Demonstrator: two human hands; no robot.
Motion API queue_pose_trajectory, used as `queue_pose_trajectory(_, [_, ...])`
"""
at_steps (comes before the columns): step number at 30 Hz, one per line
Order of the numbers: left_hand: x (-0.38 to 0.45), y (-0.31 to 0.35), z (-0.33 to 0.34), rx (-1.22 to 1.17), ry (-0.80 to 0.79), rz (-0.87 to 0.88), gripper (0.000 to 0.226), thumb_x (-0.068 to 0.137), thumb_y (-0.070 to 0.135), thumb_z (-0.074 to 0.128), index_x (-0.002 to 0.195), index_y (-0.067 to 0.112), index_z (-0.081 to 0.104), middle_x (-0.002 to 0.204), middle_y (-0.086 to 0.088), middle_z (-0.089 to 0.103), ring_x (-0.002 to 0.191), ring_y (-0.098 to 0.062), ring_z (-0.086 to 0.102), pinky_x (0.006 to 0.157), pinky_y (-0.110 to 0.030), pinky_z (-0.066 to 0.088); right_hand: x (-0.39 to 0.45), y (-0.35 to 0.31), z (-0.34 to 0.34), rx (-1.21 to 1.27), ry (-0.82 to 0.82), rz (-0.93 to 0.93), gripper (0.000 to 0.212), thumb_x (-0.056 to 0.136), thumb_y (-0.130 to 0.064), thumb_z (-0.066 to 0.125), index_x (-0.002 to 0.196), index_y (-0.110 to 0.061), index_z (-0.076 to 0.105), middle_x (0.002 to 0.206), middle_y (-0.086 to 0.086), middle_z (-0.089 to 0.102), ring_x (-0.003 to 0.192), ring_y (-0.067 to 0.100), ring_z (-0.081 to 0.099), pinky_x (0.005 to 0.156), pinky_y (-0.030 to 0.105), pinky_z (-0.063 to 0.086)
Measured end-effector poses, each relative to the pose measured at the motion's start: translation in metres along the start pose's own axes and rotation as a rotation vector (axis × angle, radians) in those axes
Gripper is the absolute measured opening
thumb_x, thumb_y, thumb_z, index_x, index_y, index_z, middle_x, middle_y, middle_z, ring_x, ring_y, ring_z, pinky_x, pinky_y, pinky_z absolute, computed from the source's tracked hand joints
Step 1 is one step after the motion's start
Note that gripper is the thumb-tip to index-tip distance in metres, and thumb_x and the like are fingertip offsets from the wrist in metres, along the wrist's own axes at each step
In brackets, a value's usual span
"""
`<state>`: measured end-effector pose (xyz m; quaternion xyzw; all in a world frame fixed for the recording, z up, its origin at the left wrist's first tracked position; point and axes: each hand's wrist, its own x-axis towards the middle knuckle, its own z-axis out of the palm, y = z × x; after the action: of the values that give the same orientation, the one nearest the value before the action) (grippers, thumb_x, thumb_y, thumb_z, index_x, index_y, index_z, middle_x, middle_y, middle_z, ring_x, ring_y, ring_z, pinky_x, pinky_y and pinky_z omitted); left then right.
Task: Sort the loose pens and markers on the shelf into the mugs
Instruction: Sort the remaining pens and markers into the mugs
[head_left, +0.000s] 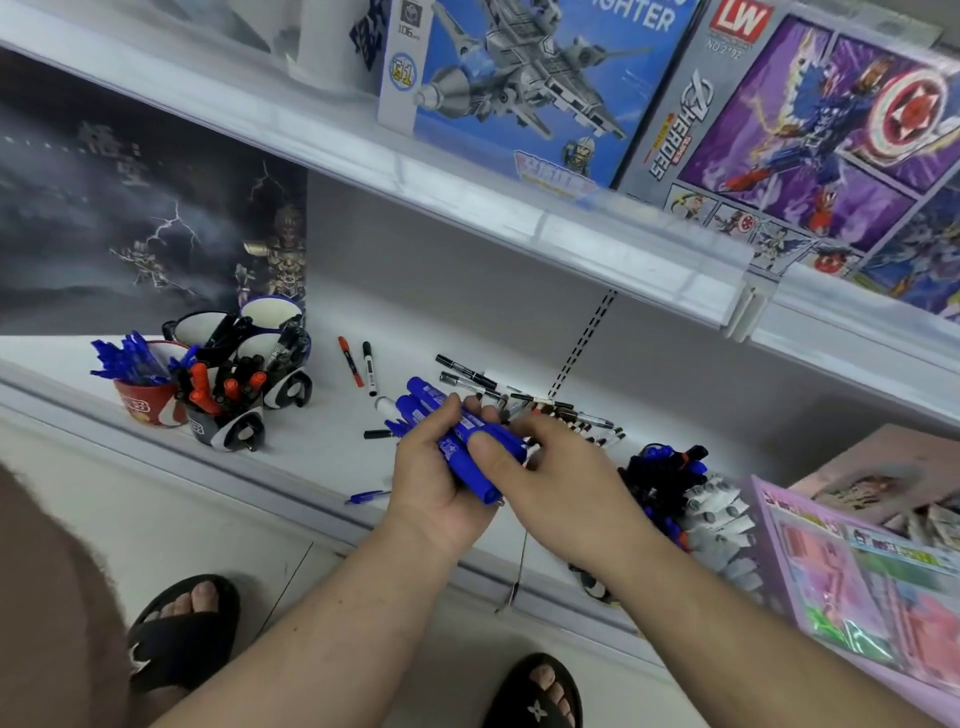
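Left hand (436, 473) grips a bundle of thick blue markers (462, 441); right hand (566, 462) pinches their capped ends.

Arms: both forearms are bare from the bottom edge of the view up to the wrists, with no sleeve showing.
Left hand (441, 483): bare, no ring, watch or band visible; short nails.
Right hand (566, 467): bare, no ring or band visible on the back or fingers.
Footwear: black open-toed sandals; left sandal (182, 631) has a broad black strap with a small white mark, right sandal (537, 696) has a pale star-shaped emblem on its strap.
Toes: bare.
Clothing: a brownish garment (52, 597) fills the lower left corner, blurred.
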<state>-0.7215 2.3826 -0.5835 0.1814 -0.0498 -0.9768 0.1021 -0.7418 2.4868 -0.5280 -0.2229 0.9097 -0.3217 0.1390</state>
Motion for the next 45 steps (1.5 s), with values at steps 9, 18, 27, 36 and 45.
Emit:
queue_pose_trajectory(9, [0.013, -0.009, -0.011, 0.217, 0.133, 0.092, 0.024, 0.095, 0.033, 0.060, 0.088, 0.010, 0.063, 0.066, -0.001, 0.066, 0.066, -0.016, 0.064, 0.080, -0.041, 0.055, 0.009, 0.010, 0.003, -0.070, -0.115, 0.137, 0.029, 0.098, -0.043, 0.049, 0.098, -0.018, 0.064, 0.067, 0.001, 0.068, 0.050, 0.009, 0.067, 0.045, 0.018, 0.043])
queue_pose_trajectory(18, [0.012, -0.015, -0.021, 0.260, 0.119, 0.052, 0.019, 0.094, 0.029, 0.060, 0.095, 0.011, 0.065, 0.083, -0.003, 0.068, 0.077, -0.015, 0.066, 0.084, -0.038, 0.054, 0.013, 0.025, 0.000, -0.076, -0.292, 0.198, 0.032, 0.103, -0.040, 0.041, 0.106, -0.013, 0.057, 0.079, 0.006, 0.064, 0.066, 0.020, 0.067, 0.070, 0.040, 0.061])
queue_pose_trajectory(27, [0.010, -0.013, -0.017, 0.443, 0.102, 0.092, 0.018, 0.089, 0.029, 0.065, 0.094, 0.012, 0.067, 0.099, -0.010, 0.074, 0.094, -0.028, 0.068, 0.092, -0.048, 0.054, 0.013, 0.032, -0.003, -0.363, -0.283, 0.007, 0.032, 0.101, -0.041, 0.041, 0.090, -0.013, 0.051, 0.080, 0.007, 0.062, 0.069, 0.025, 0.066, 0.064, 0.038, 0.056])
queue_pose_trajectory(36, [0.012, 0.003, -0.026, 0.576, 0.246, 0.125, 0.018, 0.094, 0.030, 0.063, 0.093, 0.013, 0.064, 0.085, -0.004, 0.070, 0.057, -0.013, 0.057, 0.052, -0.029, 0.049, 0.014, 0.050, -0.035, 0.382, -0.527, 0.361, 0.028, 0.104, -0.025, 0.040, 0.091, -0.004, 0.052, 0.059, 0.007, 0.051, 0.047, 0.024, 0.061, 0.044, 0.026, 0.050])
queue_pose_trajectory(45, [0.010, 0.023, -0.022, 0.785, -0.086, -0.158, 0.023, 0.069, 0.024, 0.072, 0.090, 0.015, 0.069, 0.076, -0.011, 0.061, 0.051, -0.015, 0.054, 0.048, -0.024, 0.047, 0.023, 0.075, -0.076, 0.410, -0.909, 0.479, 0.032, 0.078, -0.036, 0.047, 0.079, -0.004, 0.053, 0.049, 0.004, 0.046, 0.036, 0.019, 0.055, 0.037, 0.019, 0.044])
